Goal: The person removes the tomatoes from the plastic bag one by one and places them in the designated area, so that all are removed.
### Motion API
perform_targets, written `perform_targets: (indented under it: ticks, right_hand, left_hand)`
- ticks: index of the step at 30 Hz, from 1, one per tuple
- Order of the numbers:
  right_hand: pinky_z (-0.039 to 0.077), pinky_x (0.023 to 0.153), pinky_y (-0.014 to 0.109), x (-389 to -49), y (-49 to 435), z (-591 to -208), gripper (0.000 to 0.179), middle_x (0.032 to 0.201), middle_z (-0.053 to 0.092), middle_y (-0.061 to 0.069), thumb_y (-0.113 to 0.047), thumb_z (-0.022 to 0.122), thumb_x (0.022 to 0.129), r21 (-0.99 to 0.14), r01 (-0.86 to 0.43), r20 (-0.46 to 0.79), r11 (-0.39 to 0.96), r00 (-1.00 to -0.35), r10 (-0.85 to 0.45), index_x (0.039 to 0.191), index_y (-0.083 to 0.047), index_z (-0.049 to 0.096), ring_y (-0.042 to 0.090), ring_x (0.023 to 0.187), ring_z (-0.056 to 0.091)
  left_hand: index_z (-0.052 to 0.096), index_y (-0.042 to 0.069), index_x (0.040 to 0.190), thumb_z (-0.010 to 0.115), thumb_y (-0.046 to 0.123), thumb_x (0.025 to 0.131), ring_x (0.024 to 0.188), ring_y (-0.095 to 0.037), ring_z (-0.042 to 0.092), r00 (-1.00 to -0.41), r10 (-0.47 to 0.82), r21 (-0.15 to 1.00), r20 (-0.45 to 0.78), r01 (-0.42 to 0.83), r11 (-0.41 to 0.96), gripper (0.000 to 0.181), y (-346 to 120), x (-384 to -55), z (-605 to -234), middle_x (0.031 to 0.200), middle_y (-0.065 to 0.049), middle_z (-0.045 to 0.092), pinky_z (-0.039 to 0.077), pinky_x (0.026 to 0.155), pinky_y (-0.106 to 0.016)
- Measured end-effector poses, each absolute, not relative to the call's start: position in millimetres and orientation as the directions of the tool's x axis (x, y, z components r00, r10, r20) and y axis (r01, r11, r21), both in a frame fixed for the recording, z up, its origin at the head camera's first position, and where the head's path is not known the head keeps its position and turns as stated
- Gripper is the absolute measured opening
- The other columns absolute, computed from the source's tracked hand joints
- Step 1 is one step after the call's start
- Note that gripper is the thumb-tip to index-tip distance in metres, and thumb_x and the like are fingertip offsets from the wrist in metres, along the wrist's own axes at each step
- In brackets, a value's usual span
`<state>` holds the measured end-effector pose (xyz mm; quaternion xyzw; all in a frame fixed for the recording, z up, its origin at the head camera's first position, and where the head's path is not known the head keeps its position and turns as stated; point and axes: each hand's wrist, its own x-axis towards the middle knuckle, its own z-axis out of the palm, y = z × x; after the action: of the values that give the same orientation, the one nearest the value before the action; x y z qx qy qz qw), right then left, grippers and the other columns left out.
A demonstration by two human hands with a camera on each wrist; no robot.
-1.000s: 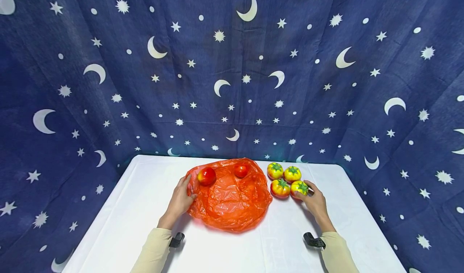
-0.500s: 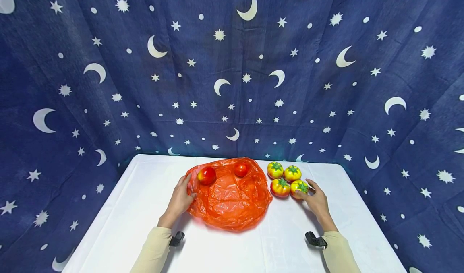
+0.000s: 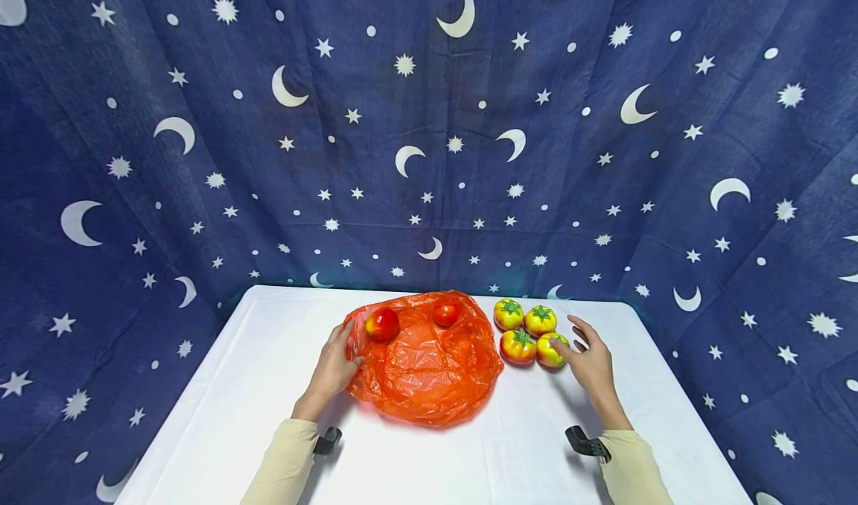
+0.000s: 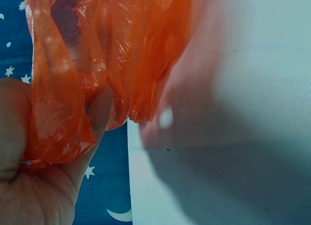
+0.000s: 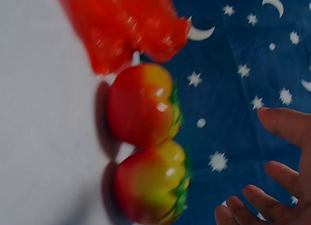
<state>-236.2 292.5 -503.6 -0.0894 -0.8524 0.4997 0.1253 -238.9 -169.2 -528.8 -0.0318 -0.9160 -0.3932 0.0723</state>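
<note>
My left hand (image 3: 335, 367) grips the left edge of an orange-red plastic bag (image 3: 429, 382); in the left wrist view the film (image 4: 58, 108) runs between thumb and fingers. Two red round fruits, a larger one with a yellow patch (image 3: 383, 325) and a smaller one (image 3: 445, 313), show at the bag's far part. Right of the bag, several yellow-and-red tomatoes with green tops stand grouped. My right hand (image 3: 593, 367) holds nothing and hovers, fingers spread, beside the front right tomato (image 3: 553, 350). In the right wrist view a gap separates that hand (image 5: 286, 181) from the tomatoes (image 5: 143, 106).
The white-covered table (image 3: 429, 464) extends in front of the bag and to both sides. A dark blue curtain (image 3: 375, 118) with moons and stars hangs behind it and at its sides. Each wrist wears a black strap device (image 3: 585, 442).
My right hand has let go of the front right tomato, lifted and shifted slightly right with its fingers spreading. The tomatoes, the bag and my left hand stay where they were.
</note>
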Motion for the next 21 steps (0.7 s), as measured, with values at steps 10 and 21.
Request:
perform_targets:
  ticks: [10,21]
  right_hand:
    - [0.041,0.112,0.049,-228,262,-485,0.068,0.149,0.047,0.016,-0.022,0.075,0.086,-0.881,-0.064,0.189,0.470,-0.957,0.223,0.146,-0.011,0.044,0.033,0.138,0.045]
    - [0.048,0.104,0.031,-221,229,-472,0.060,0.137,0.056,0.016,-0.019,0.076,0.085,-0.886,-0.156,0.234,0.436,-0.964,0.130,0.140,-0.010,0.051,0.031,0.125,0.056]
  left_hand:
    - [0.037,-0.003,0.148,0.075,-0.002,0.078,0.136,-0.046,0.043,-0.986,0.000,0.719,0.170,0.123,0.684,0.081,-170,-239,-530,0.148,-0.025,0.041,0.035,0.114,-0.055]
    - [0.038,-0.003,0.148,0.075,-0.003,0.076,0.135,-0.046,0.044,-0.982,-0.003,0.723,0.190,0.137,0.677,0.081,-173,-239,-531,0.147,-0.025,0.042,0.035,0.115,-0.055]
